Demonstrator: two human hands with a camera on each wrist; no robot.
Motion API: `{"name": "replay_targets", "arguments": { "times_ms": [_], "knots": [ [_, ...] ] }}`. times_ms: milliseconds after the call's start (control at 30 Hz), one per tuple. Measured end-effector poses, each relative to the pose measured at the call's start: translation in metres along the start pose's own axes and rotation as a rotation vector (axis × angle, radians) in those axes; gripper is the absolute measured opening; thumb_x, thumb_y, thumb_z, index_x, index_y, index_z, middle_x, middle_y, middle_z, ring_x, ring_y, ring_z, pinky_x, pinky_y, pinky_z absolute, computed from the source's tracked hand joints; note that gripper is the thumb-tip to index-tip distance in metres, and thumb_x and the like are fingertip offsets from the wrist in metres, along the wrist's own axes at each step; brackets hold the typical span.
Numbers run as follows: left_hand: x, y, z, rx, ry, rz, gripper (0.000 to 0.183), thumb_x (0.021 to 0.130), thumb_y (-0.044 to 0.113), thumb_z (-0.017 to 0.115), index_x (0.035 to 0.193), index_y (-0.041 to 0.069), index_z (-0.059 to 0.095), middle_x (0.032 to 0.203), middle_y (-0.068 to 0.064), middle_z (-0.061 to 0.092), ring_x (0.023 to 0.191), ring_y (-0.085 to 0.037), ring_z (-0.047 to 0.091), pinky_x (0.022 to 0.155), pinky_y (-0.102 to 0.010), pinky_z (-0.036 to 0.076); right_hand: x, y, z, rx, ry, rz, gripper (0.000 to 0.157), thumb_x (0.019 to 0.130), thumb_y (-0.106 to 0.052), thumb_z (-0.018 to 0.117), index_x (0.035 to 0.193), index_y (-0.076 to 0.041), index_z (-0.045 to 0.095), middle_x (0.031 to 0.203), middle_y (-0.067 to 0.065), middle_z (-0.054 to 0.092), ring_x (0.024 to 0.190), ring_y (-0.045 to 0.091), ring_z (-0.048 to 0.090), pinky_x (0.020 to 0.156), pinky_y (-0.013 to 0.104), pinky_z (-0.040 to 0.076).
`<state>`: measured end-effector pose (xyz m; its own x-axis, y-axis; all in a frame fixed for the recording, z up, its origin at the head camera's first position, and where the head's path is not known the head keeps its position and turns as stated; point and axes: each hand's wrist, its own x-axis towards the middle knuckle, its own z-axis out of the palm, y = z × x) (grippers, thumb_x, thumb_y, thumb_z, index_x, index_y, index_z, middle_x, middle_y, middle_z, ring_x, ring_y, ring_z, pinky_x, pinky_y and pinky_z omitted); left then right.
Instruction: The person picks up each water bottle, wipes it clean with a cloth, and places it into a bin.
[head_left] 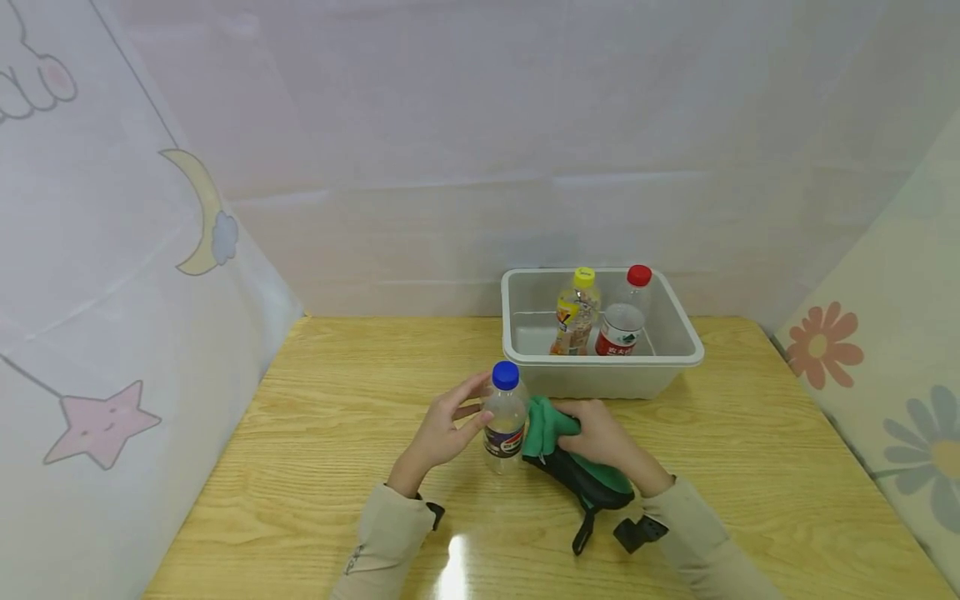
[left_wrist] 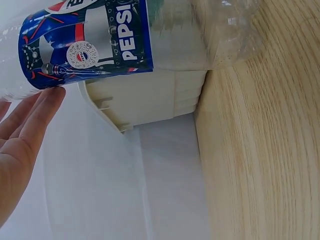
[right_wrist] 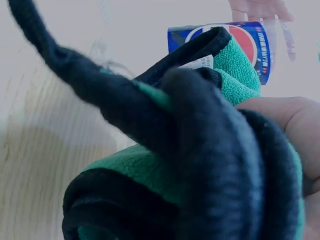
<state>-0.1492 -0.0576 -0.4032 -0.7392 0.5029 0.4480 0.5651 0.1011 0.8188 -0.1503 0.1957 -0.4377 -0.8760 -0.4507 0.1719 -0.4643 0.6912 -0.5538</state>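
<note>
A clear Pepsi bottle [head_left: 504,417] with a blue cap stands upright on the table, its blue label [left_wrist: 85,45] filling the top of the left wrist view. My left hand [head_left: 442,425] holds its left side, thumb in front and fingers behind; fingertips [left_wrist: 52,97] rest at the label's edge. On the right, my right hand [head_left: 603,433] grips a bunched green cloth with black trim [head_left: 551,425]. The folded green end is right beside the bottle. Toward the front trails a black loop [head_left: 583,533]. In the right wrist view, cloth folds [right_wrist: 200,150] hide most of that hand.
Behind the hands, a light grey plastic bin [head_left: 600,377] stands at the table's back. Inside it are a yellow-capped bottle [head_left: 576,321] and a red-capped bottle [head_left: 624,321]. Pale curtains [head_left: 420,167] enclose the wooden table [head_left: 337,392] at the back and sides.
</note>
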Motion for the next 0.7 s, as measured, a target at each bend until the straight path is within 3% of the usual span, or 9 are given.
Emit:
{"name": "replay_targets", "arguments": {
  "times_ms": [333,700],
  "knots": [
    [0.000,0.000,-0.002,0.004,-0.026,0.008,0.046,0.084,-0.013,0.053,0.127,-0.019,0.036,0.125,-0.034,0.044,0.107,-0.044,0.051,0.082,-0.048,0.048,-0.005,-0.003,-0.012,0.007,0.035,0.014,0.043,0.068,0.000,0.068,0.109,0.010,0.061,0.105,0.022,0.063,0.093,0.031,0.060,0.075,0.041,0.050],
    [-0.001,-0.001,-0.004,0.012,-0.037,0.041,0.046,0.086,-0.012,0.052,0.128,-0.020,0.033,0.125,-0.034,0.044,0.106,-0.045,0.051,0.082,-0.046,0.049,-0.008,-0.011,-0.025,-0.021,0.074,0.005,0.042,0.071,-0.001,0.068,0.111,0.009,0.060,0.104,0.022,0.063,0.088,0.031,0.062,0.071,0.039,0.051]
  ]
}}
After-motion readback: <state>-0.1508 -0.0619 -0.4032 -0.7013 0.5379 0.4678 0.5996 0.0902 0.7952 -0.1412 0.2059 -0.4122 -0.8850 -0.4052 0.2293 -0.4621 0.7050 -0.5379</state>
